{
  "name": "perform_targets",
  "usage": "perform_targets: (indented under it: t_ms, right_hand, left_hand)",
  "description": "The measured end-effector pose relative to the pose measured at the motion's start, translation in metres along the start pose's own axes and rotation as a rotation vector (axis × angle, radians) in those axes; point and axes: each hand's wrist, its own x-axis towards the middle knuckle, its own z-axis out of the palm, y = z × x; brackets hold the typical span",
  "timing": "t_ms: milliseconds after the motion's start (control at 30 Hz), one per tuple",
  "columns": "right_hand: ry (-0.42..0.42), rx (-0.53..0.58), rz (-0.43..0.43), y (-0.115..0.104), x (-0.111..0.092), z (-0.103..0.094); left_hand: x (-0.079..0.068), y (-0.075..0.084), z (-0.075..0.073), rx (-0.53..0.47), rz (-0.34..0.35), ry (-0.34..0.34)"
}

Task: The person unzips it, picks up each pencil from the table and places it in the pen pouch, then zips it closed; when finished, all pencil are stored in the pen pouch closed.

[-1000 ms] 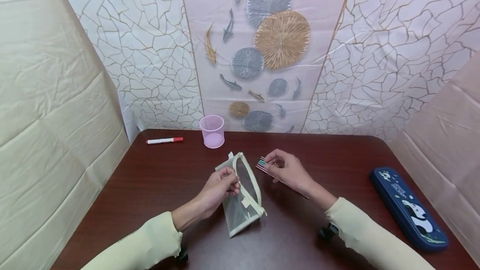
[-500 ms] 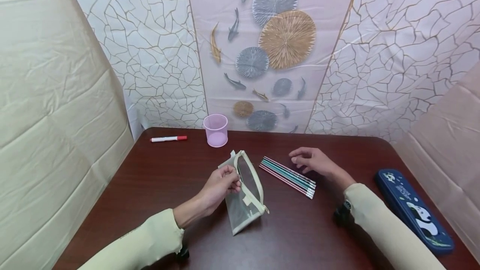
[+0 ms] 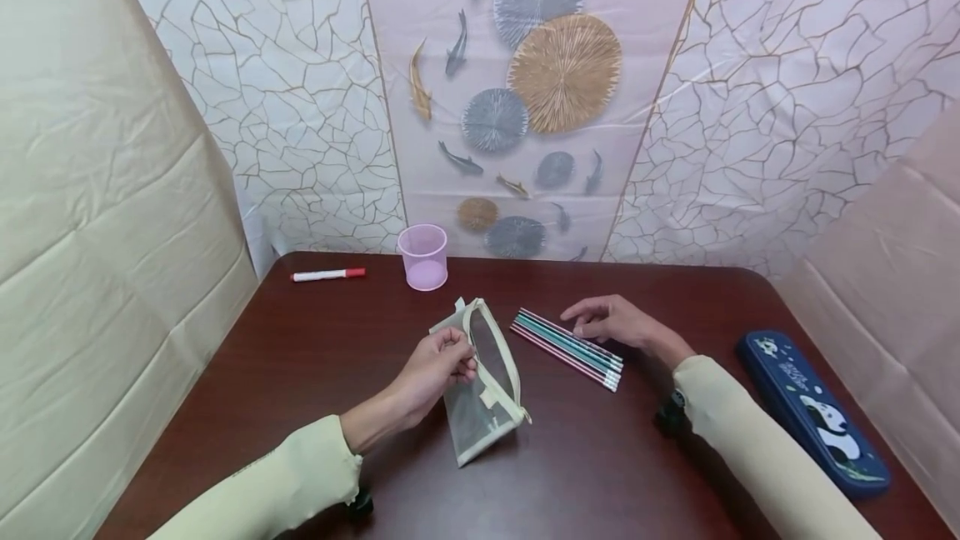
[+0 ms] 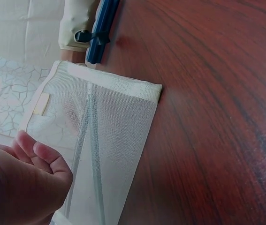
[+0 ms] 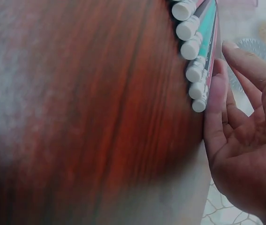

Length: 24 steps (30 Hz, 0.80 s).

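In the head view my left hand (image 3: 435, 369) pinches the open rim of a cream mesh zip pouch (image 3: 468, 427), which stands tilted on the table. Two long thin sticks (image 4: 94, 154) show through its mesh in the left wrist view. Several pencils (image 3: 566, 348), pink, teal and dark, lie side by side to the right of the pouch, white erasers toward me. My right hand (image 3: 618, 323) is at the far side of this row, fingers loosely bent, with the thumb at the outermost pencil. Up close, the right wrist view shows the eraser ends (image 5: 189, 49) beside the fingers.
A pink mesh pencil cup (image 3: 425, 261) stands at the back of the dark wooden table (image 3: 300, 373). To its left lies a white marker with a red cap (image 3: 327, 275). A navy panda pencil case (image 3: 817, 415) lies at the right edge.
My right hand has let go of the pencils, drawn back to the right, then come slightly back to their far side. The left hand still holds the pouch in place.
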Motion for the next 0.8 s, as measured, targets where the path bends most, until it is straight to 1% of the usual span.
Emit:
perform_targets:
  t_ms: [200,333,400,467,667,733,800]
  right_hand:
    - [-0.023,-0.054,-0.061,-0.004,0.003,-0.001]
    - [-0.041,-0.037,-0.062,-0.007,0.004,0.000]
    - [-0.042,-0.052,-0.049,-0.010,0.005,0.001]
    - [-0.034,-0.108,-0.033,-0.014,0.006,0.002]
    - [0.035,-0.381,0.035,-0.027,0.007,0.006]
    - [0.040,-0.442,0.055,-0.031,0.008,0.007]
    - [0.025,-0.485,0.057,-0.034,0.010,0.007]
  left_hand:
    - [0.000,0.002,0.001,0.005,-0.008,0.005]
    - [-0.001,0.002,0.002,0.011,-0.007,0.006]
    - [-0.001,0.002,0.002,0.010,-0.008,0.005]
    - [-0.001,0.002,0.002,0.010,-0.007,0.003]
    - [-0.001,0.002,0.003,0.009,-0.010,0.002]
    - [-0.001,0.002,0.003,0.012,-0.007,-0.002]
    - [0.000,0.002,0.003,0.013,-0.008,-0.004]
